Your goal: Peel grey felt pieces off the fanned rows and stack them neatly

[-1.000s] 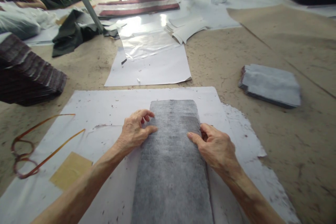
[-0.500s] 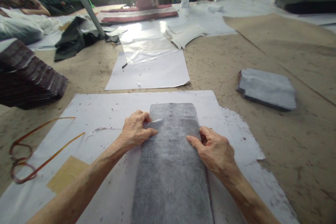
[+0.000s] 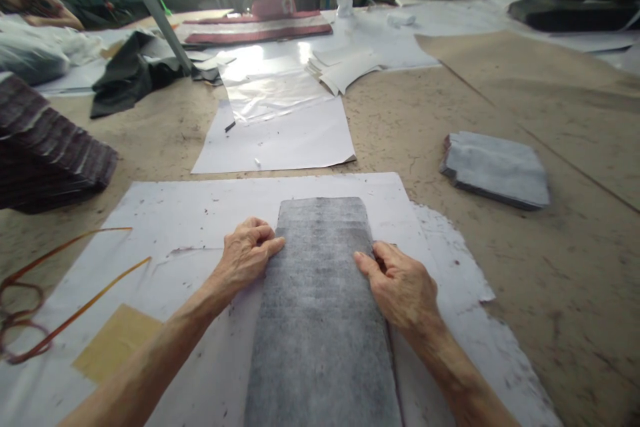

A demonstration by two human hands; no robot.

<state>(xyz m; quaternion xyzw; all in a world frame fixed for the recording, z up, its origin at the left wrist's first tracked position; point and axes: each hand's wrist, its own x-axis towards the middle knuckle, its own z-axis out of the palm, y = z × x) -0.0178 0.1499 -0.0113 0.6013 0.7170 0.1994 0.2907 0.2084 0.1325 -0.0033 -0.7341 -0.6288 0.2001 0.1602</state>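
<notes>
A long grey fabric piece lies lengthwise before me on white paper, its near end cut off by the frame. My left hand pinches its left edge near the far end, thumb on top. On the opposite edge my right hand grips it, thumb on the upper face and curled fingers at the side. The undersides of both hands' fingers are partly hidden.
Glasses and a yellowish square lie at left, below a striped dark stack. A smaller grey stack sits at right. Beyond are a white sheet, a slanted pole and a person.
My left hand has slid slightly outward to the fabric's left edge, and a small light crease beside it is gone. The whole view has shifted a little.
</notes>
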